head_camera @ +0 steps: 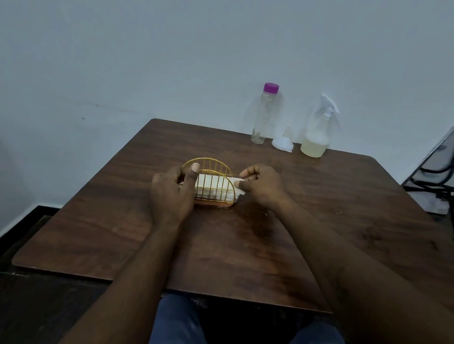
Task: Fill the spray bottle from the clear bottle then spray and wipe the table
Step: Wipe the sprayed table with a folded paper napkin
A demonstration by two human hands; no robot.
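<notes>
From the napkin stack in the wire holder at the middle of the table, the right hand pinches one sheet; the left hand grips the holder's left end. A sharp tug could drag several sheets out or tip the holder. The spray bottle and clear bottle stand upright along the far edge.

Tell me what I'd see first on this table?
Two hands in the middle of the table: the left hand grips a gold wire holder, and the right hand pinches a white napkin at its end. At the back by the wall sit a purple-capped clear bottle, a white funnel and a spray bottle holding yellowish liquid.
</notes>
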